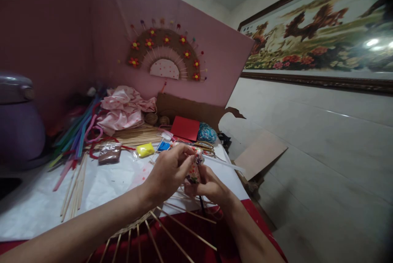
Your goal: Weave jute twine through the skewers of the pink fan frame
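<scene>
A small white piece with a colourful flower print [193, 173] is held between my two hands above the table; I cannot tell whether it is cloth or paper. My left hand [170, 168] pinches its upper edge with thumb and fingers. Wrapped round its right and lower side are the fingers of my right hand [210, 183]. Below my hands, a fan-shaped frame of thin wooden sticks [159, 238] with a woven band [135, 225] lies over the red cloth, partly hidden by my left forearm. Just behind my hands are scissors [205, 145] and a translucent white stick [227, 164].
Yellow clay [145, 149], a brown clay pack [109, 153], pipe cleaners [75, 132] and loose sticks [73, 189] lie leftward. Behind are pink cloth [123, 109], red card [185, 128] and blue yarn [207, 132]. A purple flask [20, 123] stands left; a decorated fan [166, 50] hangs behind.
</scene>
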Demonstrator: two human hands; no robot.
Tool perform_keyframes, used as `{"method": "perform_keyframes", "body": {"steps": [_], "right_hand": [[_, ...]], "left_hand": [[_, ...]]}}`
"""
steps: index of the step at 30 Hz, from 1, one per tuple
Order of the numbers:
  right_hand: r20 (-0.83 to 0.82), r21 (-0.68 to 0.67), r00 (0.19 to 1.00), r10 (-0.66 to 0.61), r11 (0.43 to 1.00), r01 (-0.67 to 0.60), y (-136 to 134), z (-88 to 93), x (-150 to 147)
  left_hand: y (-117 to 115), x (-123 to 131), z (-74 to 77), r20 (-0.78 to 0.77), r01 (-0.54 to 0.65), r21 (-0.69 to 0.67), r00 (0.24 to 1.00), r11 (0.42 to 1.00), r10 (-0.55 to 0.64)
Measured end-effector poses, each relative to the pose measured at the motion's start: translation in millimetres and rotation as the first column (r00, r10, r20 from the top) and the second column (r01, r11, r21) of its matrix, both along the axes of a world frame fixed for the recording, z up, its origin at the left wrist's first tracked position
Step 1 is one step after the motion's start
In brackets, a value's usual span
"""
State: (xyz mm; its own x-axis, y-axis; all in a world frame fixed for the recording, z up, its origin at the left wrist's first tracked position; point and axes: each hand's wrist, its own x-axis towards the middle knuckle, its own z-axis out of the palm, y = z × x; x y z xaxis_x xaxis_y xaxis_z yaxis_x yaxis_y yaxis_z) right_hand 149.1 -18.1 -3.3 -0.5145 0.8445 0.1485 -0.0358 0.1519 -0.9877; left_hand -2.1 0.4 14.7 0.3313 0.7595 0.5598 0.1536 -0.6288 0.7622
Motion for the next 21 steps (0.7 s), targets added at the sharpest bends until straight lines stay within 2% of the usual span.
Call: {"method": "perform_keyframes", "body": {"steps": [2, 5, 8, 10, 12, 15, 17, 21], "right_hand": [[0.002, 0.003, 1.0, 0.006, 1.0, -0.006, -0.3, 0.1, 0.1], [0.001, -0.003, 1.0, 0.022, 1.0, -0.022, 0.7, -2.5, 1.3], [-0.01, 0.001, 1.0, 0.021, 1.0, -0.021, 3.6, -7.5, 3.3], [-0.069, -0.003, 0.997, 0.031, 0.999, -0.032, 5.5, -10.4, 4.3], [-0.173, -0.023, 0.984, 0.046, 0.998, -0.051, 6.4, -11.6, 4.7], [-0.294, -0.066, 0.953, 0.069, 0.994, -0.092, 6.0, -10.7, 4.7], [-0.322, -0.08, 0.943, 0.078, 0.991, -0.109, 5.3, -9.3, 4.7], [-0.337, -0.087, 0.939, 0.072, 0.99, -0.107, 4.7, -7.8, 4.8]], "left_hand": [[-0.8, 0.4, 1.5, 0.013, 0.011, -0.03, 1.0, 0.999, -0.01], [-1.9, 0.1, 4.0, -0.032, -0.015, -0.008, 0.999, 1.0, 0.015], [-2.6, -0.5, 5.7, -0.061, 0.028, 0.012, 0.998, 1.0, -0.027], [-3.1, -0.9, 5.7, -0.012, 0.101, -0.03, 0.995, 0.994, -0.101], [-3.7, -1.2, 5.3, 0.101, 0.179, -0.117, 0.981, 0.977, -0.167], [-4.4, -1.9, 4.9, 0.267, 0.252, -0.216, 0.944, 0.943, -0.191], [-4.6, -2.3, 5.0, 0.315, 0.249, -0.216, 0.933, 0.944, -0.173], [-3.8, -2.3, 4.1, 0.293, 0.175, -0.15, 0.948, 0.973, -0.125]]}}
